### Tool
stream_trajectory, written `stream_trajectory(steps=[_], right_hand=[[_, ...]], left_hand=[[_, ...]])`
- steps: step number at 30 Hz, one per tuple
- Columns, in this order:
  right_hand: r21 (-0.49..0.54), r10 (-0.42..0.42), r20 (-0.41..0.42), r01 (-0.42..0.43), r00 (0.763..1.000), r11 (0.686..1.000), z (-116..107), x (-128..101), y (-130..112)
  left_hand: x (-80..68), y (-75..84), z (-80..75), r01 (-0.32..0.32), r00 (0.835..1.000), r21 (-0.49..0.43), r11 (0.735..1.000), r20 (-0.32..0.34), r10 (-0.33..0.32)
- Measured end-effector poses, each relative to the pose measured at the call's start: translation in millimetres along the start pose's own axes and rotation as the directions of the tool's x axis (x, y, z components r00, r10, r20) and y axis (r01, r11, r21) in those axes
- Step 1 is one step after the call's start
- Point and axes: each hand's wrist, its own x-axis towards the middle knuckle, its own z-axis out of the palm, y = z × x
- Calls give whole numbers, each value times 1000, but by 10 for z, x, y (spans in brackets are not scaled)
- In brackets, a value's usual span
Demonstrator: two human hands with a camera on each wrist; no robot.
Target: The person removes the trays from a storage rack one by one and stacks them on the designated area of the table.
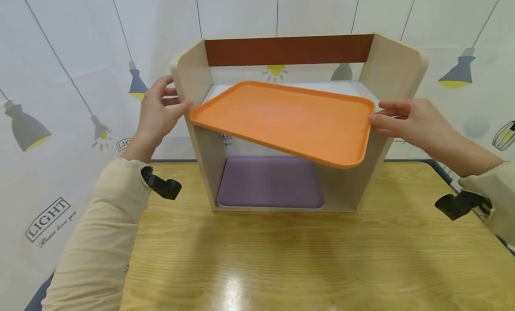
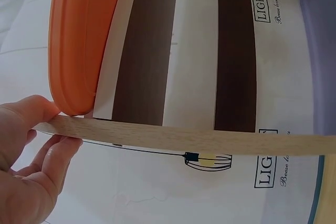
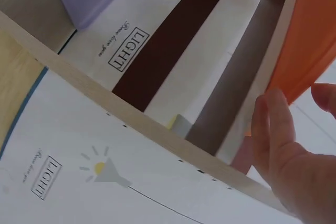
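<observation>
An orange tray (image 1: 289, 119) sits askew on the upper level of a small wooden shelf unit (image 1: 396, 65), its right front corner jutting out past the board. At the left, my left hand (image 1: 158, 107) holds the unit's side panel (image 2: 173, 136), with the thumb near the orange tray's corner and the fingers on the outer face. With fingers fairly straight, my right hand (image 1: 410, 119) touches the tray's right rim; the thumb stands apart from the fingers in the right wrist view. A purple tray (image 1: 271, 181) lies flat on the lower level, towards its left side.
The shelf unit stands on a wood-grain table (image 1: 281, 257), close to a white wall covering (image 1: 241, 11) printed with lamps. A reddish-brown board (image 1: 287, 50) spans the unit's top back. Black wrist cameras (image 1: 162, 186) hang below both sleeves.
</observation>
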Motion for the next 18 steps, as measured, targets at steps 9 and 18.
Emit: stream_trajectory(steps=[9,18], right_hand=[[295,82,95,-107,992,949,51,132,116],[595,148,139,-202,979,778,71,132,90]], left_hand=[[4,18,23,-10,1000,19,1000,14,10],[8,28,19,-3,1000,30,1000,13,3]])
